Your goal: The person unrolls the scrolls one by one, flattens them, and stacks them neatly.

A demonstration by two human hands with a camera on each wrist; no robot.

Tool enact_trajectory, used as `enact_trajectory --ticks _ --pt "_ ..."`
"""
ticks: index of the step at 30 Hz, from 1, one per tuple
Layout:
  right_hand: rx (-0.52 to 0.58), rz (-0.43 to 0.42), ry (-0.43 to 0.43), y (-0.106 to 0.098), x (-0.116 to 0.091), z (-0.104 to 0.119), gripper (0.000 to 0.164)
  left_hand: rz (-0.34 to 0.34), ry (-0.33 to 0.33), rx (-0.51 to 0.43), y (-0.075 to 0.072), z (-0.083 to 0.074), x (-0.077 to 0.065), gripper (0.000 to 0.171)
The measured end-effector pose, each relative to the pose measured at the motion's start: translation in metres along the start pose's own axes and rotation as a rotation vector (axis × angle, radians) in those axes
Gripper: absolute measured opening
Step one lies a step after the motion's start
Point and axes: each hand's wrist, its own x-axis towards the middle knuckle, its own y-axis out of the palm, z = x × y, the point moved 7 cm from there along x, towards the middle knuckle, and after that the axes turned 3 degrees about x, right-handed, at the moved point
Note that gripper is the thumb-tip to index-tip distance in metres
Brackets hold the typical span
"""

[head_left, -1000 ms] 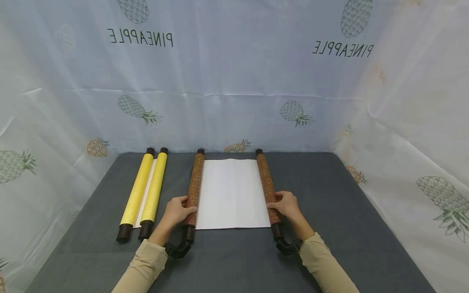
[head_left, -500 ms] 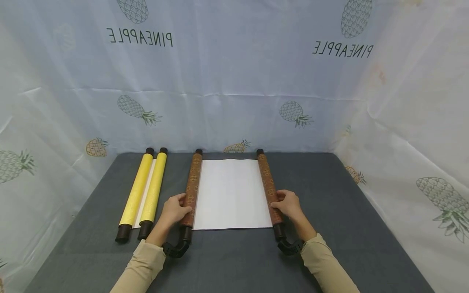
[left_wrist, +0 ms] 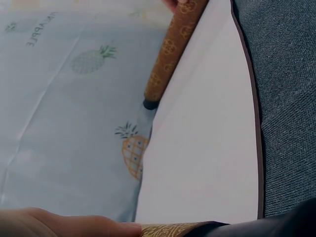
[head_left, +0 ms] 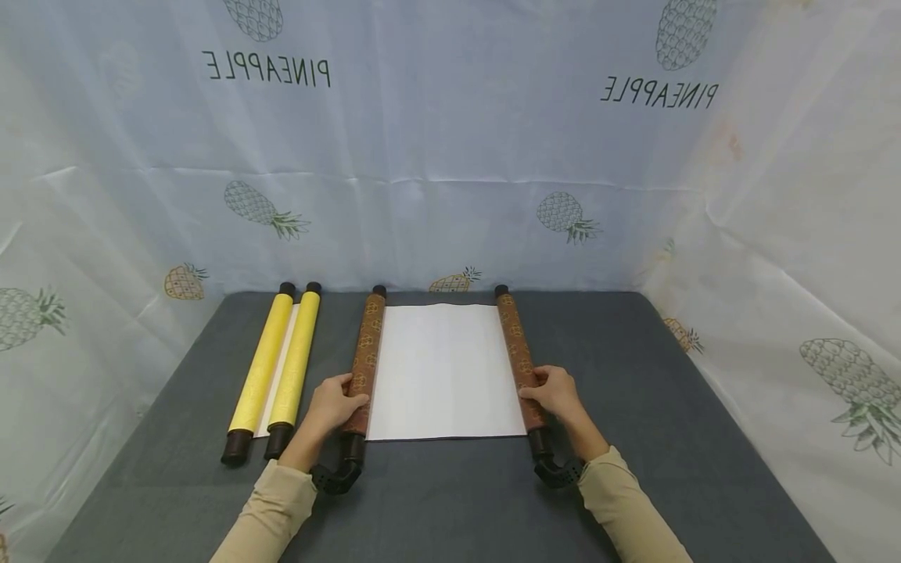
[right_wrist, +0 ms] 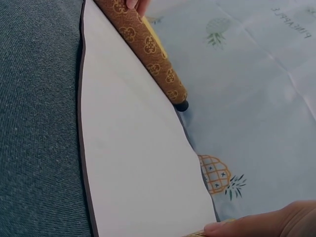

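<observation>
Head view. Scroll (head_left: 445, 367) lies part-unrolled flat at mid-table, its white sheet stretched between two brown patterned rollers. Left hand (head_left: 332, 405) grips the left roller (head_left: 364, 352), thumb laid over the top, fingers on the outer side. Right hand (head_left: 556, 391) has the right roller (head_left: 517, 348) in a matching hold. Both hands sit on the nearer half of the rollers, short of the dark near ends. A yellow scroll (head_left: 294, 363) lies just left of the left roller, its own two rollers close together with a pale strip between. All on a grey-covered table (head_left: 450, 512), backed by a pineapple-print sheet (head_left: 436, 141).

Left wrist view. Thumb or finger of the left hand shows at the bottom edge, touching the left roller; the rest is out of frame. White sheet runs to the right roller, where fingertips of the right hand touch. Dark border along the sheet's near edge, slightly wavy.

Right wrist view. Right hand low in frame, a digit on the right roller, most of the grip hidden. Left roller opposite, with left-hand fingertips on it.

Handling, my judgement: rollers stiff and light, fabric-like covering giving fair purchase; sheet thin, soft, easily creased. Best held by the rollers, both evenly, never by the sheet's edge.
</observation>
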Motion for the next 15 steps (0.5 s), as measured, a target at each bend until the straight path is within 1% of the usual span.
enact_trajectory --ticks 8,15 --pt "0.026 0.018 0.032 -0.0041 0.0001 -0.0032 0.055 -0.016 -0.011 -0.023 -0.0047 0.0001 -0.0009 0.056" --pt "0.048 -0.003 0.048 -0.0077 0.0002 -0.0053 0.053 -0.022 -0.025 -0.013 -0.0059 0.0002 -0.0021 0.056"
